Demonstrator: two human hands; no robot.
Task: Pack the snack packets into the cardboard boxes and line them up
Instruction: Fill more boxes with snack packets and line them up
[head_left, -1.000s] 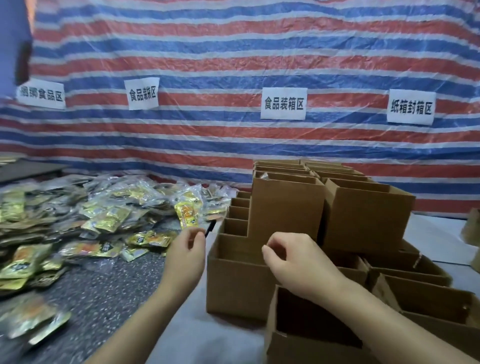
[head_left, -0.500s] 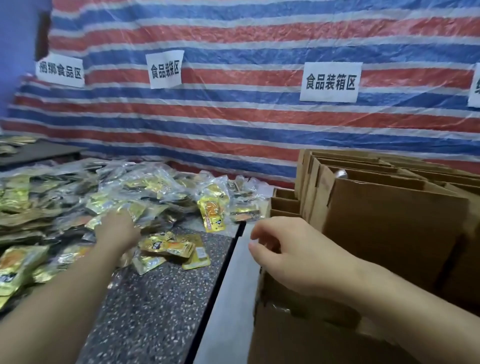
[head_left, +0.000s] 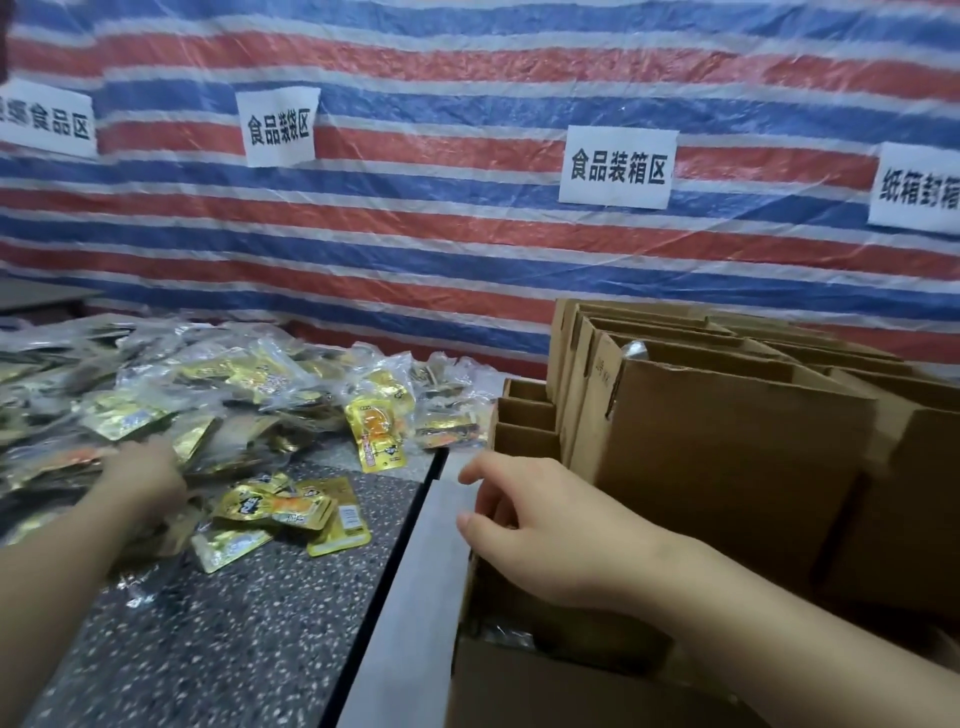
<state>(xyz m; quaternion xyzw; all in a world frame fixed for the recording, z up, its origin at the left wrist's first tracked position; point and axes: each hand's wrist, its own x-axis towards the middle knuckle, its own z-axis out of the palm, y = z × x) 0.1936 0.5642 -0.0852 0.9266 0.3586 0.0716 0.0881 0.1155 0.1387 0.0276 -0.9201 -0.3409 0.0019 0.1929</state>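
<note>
Left hand (head_left: 143, 475) farther into snack packets (head_left: 234, 395), grip unclear; right hand (head_left: 540, 519) loose-fingered over cardboard box (head_left: 519, 680).

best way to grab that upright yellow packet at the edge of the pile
Pinch the upright yellow packet by its top edge, coming from above. It leans on the packet pile with its flat face toward the camera and its top edge free, so thumb and finger can probably close on it.

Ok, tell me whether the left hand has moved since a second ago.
Yes. The left hand went left, away from the cardboard boxes, across the speckled table into the snack packets.
</note>
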